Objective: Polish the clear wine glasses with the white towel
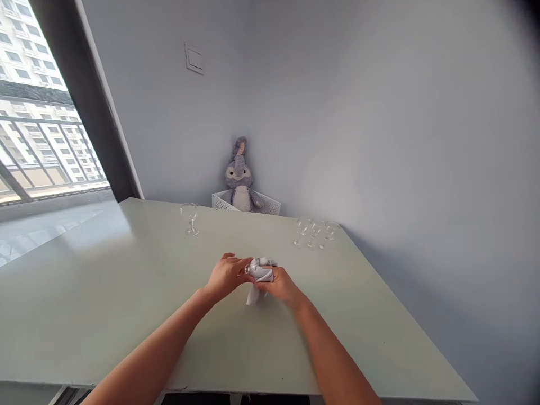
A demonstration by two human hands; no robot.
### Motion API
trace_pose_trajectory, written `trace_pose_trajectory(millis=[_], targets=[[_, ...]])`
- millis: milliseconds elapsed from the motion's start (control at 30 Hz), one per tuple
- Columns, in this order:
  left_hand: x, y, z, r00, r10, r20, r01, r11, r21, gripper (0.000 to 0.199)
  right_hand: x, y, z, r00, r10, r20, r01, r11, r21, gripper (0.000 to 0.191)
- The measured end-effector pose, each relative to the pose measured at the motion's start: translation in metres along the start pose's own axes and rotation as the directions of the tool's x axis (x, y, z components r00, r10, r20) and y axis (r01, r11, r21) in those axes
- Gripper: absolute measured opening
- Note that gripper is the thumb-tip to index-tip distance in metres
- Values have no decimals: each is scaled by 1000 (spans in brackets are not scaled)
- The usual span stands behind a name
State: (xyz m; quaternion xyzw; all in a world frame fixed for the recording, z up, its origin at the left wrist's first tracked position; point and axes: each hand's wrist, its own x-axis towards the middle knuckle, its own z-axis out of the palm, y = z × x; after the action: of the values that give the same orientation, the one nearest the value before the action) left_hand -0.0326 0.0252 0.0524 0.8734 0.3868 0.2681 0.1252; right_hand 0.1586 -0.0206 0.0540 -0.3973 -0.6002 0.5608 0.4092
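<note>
Over the middle of the pale table (160, 315), a white cloth (262, 274) is bunched between my two hands. My right hand (282, 283) grips the cloth from the right, its fingers wrapped in it. On the other side, my left hand (230, 274) pinches something clear and shiny, which looks like part of a glass (250, 269), at the cloth's left edge. Most of that glass is hidden by the cloth and fingers. A loose end of the cloth hangs below my hands.
One wine glass (192, 230) stands at the back left of the table. Three more glasses (316, 228) stand together at the back right. Behind the far edge, a plush toy (241, 198) sits in a white basket (272, 206). A wall borders the right side.
</note>
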Motion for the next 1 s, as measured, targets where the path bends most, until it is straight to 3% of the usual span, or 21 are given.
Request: trace_pose_trajectory(millis=[67,100,133,267,367,433,500,600,667,700,733,767,800,867,933,1000], targets=[[0,-1,2,986,-13,165,23,998,-58,32,0,1,-5,996,54,67,-53,998,-27,25],[0,0,2,982,-10,190,20,998,-52,31,1,2,-6,994,78,78,-77,997,-12,26],[0,2,2,987,-6,162,9,1000,-23,30,2,4,-7,994,93,55,-94,995,23,28],[2,14,-1,990,71,-122,-48,982,181,31,10,10,-4,981,135,-138,-86,945,316,37],[2,17,-8,992,88,-87,-68,976,205,30,9,9,-2,989,130,-75,-91,917,388,41],[1,16,-13,1000,22,1,-22,990,137,25,5,4,-3,994,103,25,-105,952,286,38],[-1,11,-19,982,-55,180,62,997,-35,24,-1,-5,-4,986,102,130,-121,982,148,35],[-3,5,-24,847,-10,532,253,887,-387,40,-11,-21,-7,962,113,247,-125,992,34,31],[-3,4,-23,770,82,633,355,769,-532,47,-15,-29,-9,961,99,259,-107,994,15,28],[-3,5,-21,757,108,644,373,738,-562,48,-16,-31,-11,965,90,245,-97,995,17,29],[-2,7,-19,768,104,631,365,739,-566,49,-16,-30,-12,972,83,222,-91,996,26,29],[-2,10,-16,809,61,585,333,773,-541,47,-15,-28,-13,979,78,187,-88,995,45,30],[-1,13,-13,868,-4,496,278,831,-481,43,-12,-24,-14,988,76,132,-87,993,81,31],[0,18,-7,976,-90,198,141,955,-260,32,-4,-13,-12,995,94,-35,-84,972,219,35],[2,20,-3,998,-42,-55,41,999,-9,24,5,-1,-7,970,145,-194,-57,915,399,38],[2,19,-3,995,31,-99,-18,992,127,19,11,7,-1,960,168,-225,-38,871,490,40]])
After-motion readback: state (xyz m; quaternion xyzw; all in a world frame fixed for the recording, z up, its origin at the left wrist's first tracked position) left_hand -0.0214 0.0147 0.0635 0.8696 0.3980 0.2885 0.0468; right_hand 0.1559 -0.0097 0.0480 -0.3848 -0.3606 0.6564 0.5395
